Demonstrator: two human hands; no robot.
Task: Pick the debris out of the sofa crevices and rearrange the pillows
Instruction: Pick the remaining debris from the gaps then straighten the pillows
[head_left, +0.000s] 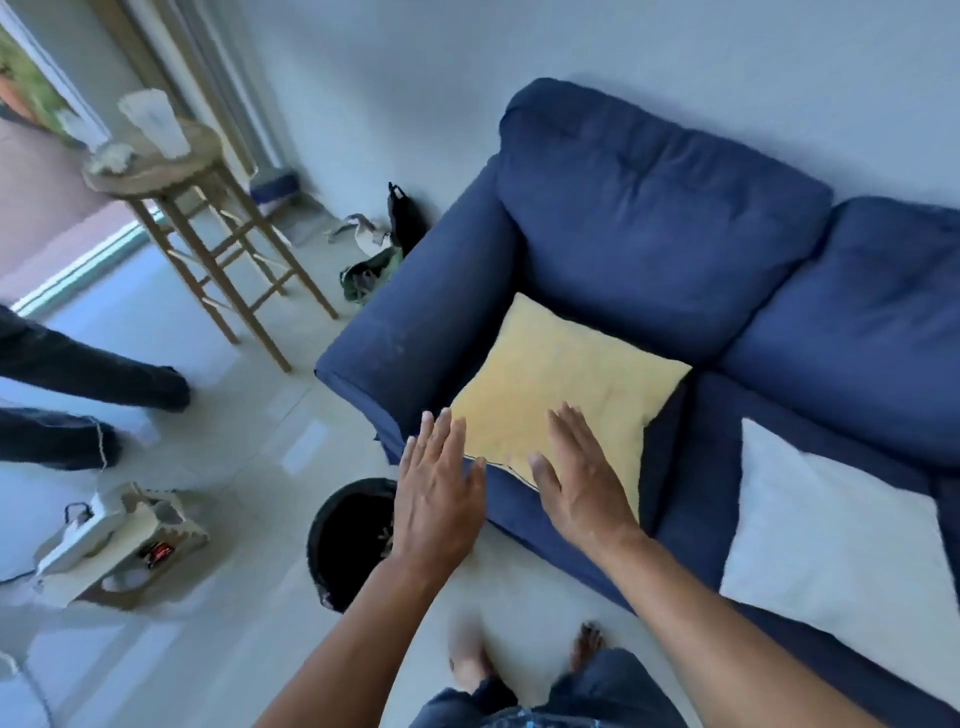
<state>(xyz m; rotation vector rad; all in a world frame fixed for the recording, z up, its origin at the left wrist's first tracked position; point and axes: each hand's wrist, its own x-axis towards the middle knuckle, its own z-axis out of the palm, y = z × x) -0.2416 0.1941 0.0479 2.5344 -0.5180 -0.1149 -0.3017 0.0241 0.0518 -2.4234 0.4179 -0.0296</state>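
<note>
Both hands, left hand (439, 486) and right hand (582, 480), are flat with fingers straight over the yellow pillow (566, 384) on the sofa (649, 218). A black bin (324, 551) stands on the floor beside the sofa; its contents are unclear.

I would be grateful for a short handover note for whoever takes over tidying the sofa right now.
Left hand: open, at the yellow pillow's front corner.
Right hand: open, flat over the same pillow.
Yellow pillow lies flat on the blue sofa's left seat; white pillow lies flat on the next seat.
Black bin stands on the floor in front.
Left: set both pillows in place; crevices cannot be checked.
</note>
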